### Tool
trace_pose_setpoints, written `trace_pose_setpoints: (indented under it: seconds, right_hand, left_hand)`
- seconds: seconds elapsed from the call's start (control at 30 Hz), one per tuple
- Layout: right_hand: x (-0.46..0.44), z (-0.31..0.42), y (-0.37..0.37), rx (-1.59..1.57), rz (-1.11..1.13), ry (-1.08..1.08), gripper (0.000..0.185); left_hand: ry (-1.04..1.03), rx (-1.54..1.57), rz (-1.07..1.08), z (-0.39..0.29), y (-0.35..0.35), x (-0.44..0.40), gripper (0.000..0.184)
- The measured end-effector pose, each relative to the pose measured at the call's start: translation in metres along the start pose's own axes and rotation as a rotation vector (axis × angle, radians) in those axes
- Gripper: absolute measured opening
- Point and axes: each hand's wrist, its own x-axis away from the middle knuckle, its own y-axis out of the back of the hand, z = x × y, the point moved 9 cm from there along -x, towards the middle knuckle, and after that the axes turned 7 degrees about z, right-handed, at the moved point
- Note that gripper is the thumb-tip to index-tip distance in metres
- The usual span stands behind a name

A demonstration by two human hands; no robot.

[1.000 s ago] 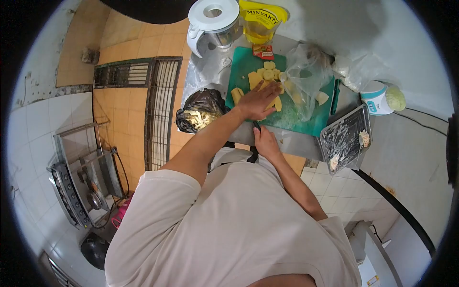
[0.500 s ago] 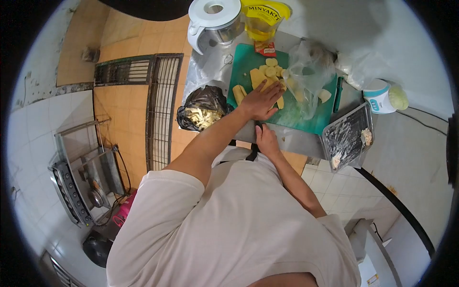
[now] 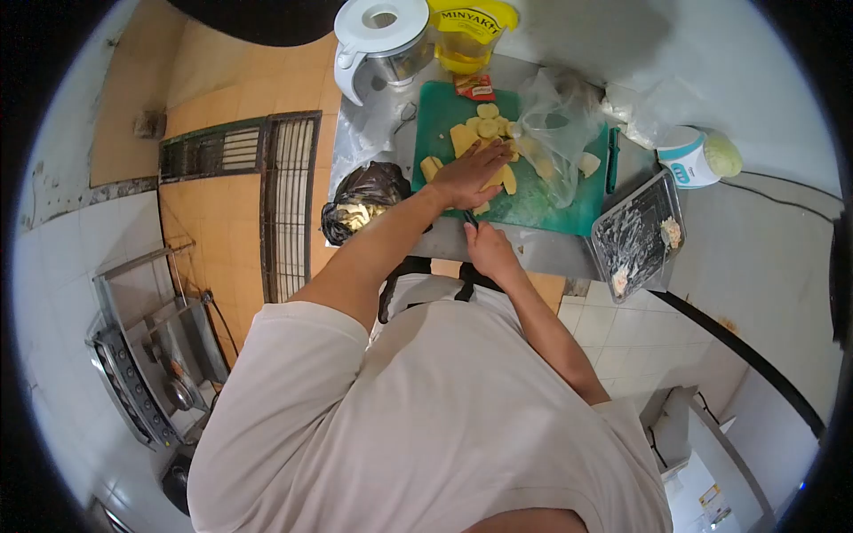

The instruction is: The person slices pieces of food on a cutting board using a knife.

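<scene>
My left hand (image 3: 469,176) lies flat, fingers spread, over peeled yellow pieces (image 3: 463,139) on the green cutting board (image 3: 533,213). Close to the board's near edge, my right hand (image 3: 491,250) is closed around a black handle (image 3: 470,218); the blade is hidden under my left hand. Round slices (image 3: 487,127) lie beyond my left fingers, and a longer peeled piece (image 3: 430,169) is left of them. Beside the slices, a clear plastic bag (image 3: 555,133) covers part of the board.
A black bag of peelings (image 3: 371,188) sits left of the board. Behind stand a white-lidded jug (image 3: 380,27), a yellow pouch (image 3: 468,40) and a red packet (image 3: 474,87). To the right are a green-handled tool (image 3: 613,160), a smeared clear tray (image 3: 636,240) and a white-and-blue device (image 3: 684,158).
The view has shifted slightly, moving the counter items a little left and up in it. My left hand stays flat on the pieces, and my right hand still grips the black handle.
</scene>
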Motion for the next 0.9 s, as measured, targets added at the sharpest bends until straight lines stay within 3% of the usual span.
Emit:
trace_pose_setpoints:
  seconds: [0.43, 0.9]
  right_hand:
    - [0.005, 0.024, 0.017, 0.026, 0.068, -0.123, 0.054]
    - [-0.006, -0.021, -0.012, -0.02, -0.067, -0.02, 0.044]
  left_hand:
    - [-0.071, 0.184, -0.025, 0.014, 0.005, -0.003, 0.064]
    - [-0.092, -0.179, 0.087, -0.007, -0.013, -0.005, 0.061]
